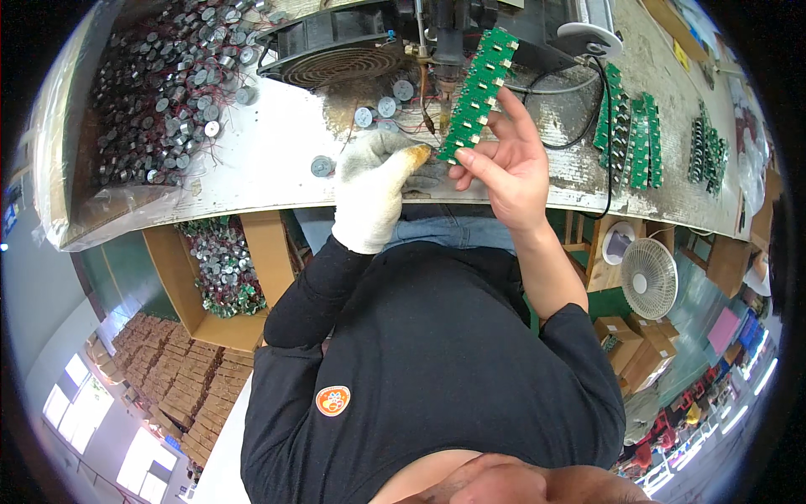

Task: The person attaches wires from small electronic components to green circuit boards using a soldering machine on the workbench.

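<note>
From right hand, the board points lengthwise away; slightly right.

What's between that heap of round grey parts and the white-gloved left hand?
One loose round grey metal part, on the white table, in the head view.
</note>
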Motion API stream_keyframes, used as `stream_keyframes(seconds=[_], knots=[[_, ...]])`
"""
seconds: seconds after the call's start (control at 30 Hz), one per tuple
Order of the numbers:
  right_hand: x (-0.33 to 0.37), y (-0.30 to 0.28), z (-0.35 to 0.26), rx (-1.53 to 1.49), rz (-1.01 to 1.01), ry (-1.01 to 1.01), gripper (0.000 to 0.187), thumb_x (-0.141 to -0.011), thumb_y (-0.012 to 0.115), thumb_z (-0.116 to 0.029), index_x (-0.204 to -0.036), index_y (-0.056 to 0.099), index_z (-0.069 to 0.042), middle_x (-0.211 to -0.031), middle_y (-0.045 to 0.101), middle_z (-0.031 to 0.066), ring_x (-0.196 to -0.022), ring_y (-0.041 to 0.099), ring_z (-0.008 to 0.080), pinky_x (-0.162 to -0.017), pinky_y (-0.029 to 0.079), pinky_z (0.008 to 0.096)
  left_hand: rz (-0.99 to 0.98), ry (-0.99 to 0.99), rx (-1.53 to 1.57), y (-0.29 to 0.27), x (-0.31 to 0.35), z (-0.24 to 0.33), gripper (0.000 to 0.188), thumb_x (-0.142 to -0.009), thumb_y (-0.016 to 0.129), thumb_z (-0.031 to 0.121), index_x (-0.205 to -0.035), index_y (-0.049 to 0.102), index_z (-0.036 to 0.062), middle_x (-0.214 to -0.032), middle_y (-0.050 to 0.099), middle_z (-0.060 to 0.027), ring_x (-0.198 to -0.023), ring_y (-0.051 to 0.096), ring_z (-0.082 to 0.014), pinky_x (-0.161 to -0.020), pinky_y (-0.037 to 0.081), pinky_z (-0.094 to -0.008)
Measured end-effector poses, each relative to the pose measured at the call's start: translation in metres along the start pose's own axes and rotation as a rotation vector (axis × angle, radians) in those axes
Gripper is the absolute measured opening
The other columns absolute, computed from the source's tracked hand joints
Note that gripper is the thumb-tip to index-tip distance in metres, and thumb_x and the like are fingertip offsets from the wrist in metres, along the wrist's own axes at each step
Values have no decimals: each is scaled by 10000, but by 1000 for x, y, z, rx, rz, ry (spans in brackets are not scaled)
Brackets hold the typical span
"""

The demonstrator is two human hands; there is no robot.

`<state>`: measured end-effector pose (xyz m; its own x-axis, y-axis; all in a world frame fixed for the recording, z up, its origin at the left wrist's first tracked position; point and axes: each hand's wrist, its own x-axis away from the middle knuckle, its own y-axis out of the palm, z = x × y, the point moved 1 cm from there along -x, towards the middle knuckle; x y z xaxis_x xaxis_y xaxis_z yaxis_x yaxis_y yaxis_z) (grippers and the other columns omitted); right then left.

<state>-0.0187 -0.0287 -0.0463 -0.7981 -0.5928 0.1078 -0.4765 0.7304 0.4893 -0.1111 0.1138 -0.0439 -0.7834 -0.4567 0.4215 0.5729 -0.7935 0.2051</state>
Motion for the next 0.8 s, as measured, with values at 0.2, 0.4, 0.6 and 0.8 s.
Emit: stream_keyframes(seconds=[0.2,0.4,0.6,0.8], knots=[[-1,-1,-1,-13,4,26,747,-790,582,143,-1433,258,-57,-1181,521,207,-706,658,218,-498,531,253,-4,-43,65,0,-1,-1,138,-848,621,117,-837,631,-19,-777,640,-62,-686,580,-104,-594,462,-248],[17,-14,-9,-68,13,272,805,-728,588,105,-1430,231,-65,-1092,541,176,-605,613,188,-402,460,225,14,335,-517,-11,13,-5,212,-816,681,87,-989,607,-11,-908,626,-106,-789,623,-158,-689,509,-273],[61,-37,-27,-98,70,263,820,-675,575,129,-1394,248,-89,-1068,540,168,-551,593,171,-375,444,215,129,647,-859,-39,17,-1,257,-795,680,88,-1022,600,-3,-1106,588,-142,-766,616,-211,-706,504,-305],[88,-33,-42,-28,81,99,784,-729,609,108,-1389,217,-51,-1094,538,190,-589,623,187,-401,476,236,318,804,-874,-26,47,1,248,-767,664,-4,-1006,599,-10,-944,636,-111,-696,590,-158,-667,480,-265]])
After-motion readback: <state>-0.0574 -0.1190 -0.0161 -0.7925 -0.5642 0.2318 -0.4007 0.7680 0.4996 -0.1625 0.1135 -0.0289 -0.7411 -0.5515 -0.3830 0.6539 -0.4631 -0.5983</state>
